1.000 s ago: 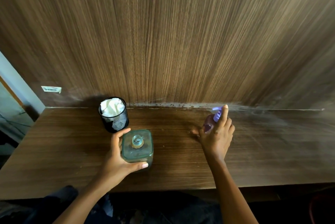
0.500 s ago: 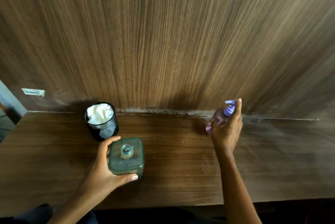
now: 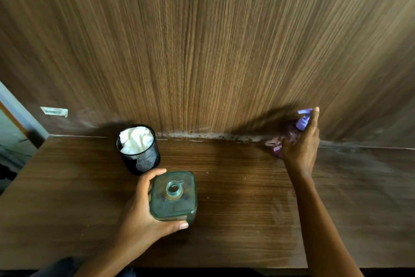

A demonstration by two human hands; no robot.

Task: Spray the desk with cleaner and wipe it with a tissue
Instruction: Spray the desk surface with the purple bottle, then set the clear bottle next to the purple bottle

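Item 1. Spray bottle [image 3: 292, 136]: clear, purple-tinted, with a purple pump head. It is held in the right hand [image 3: 302, 148], fingers wrapped round the body and the forefinger raised onto the pump top. It sits at the far right of the table [image 3: 235, 243], close to the wall panel [image 3: 202, 41], tilted with its nozzle toward the left; the grip suits pressing out cleaner over the far strip of the surface, by my reading. The bottle is blurred, so its label cannot be read.

Item 2. Glass jar [image 3: 173, 196]: square, greenish, open round mouth upward. It stands near centre, and the left hand [image 3: 143, 214] cups it, thumb along the near side and fingers curled round the left and far sides. Probably it is being steadied or kept clear of the spray; I cannot tell which.

Item 3. Tissue [image 3: 135, 138]: white, crumpled, stuffed in a black mesh cup [image 3: 141, 155]. It stands just beyond the left hand's fingertips and well apart from the right hand. No hand touches it; wiping is not yet begun.

Item 4. Table surface: a dull, smeared patch shows toward the right, near the right forearm. Dark specks line the seam under the wall.
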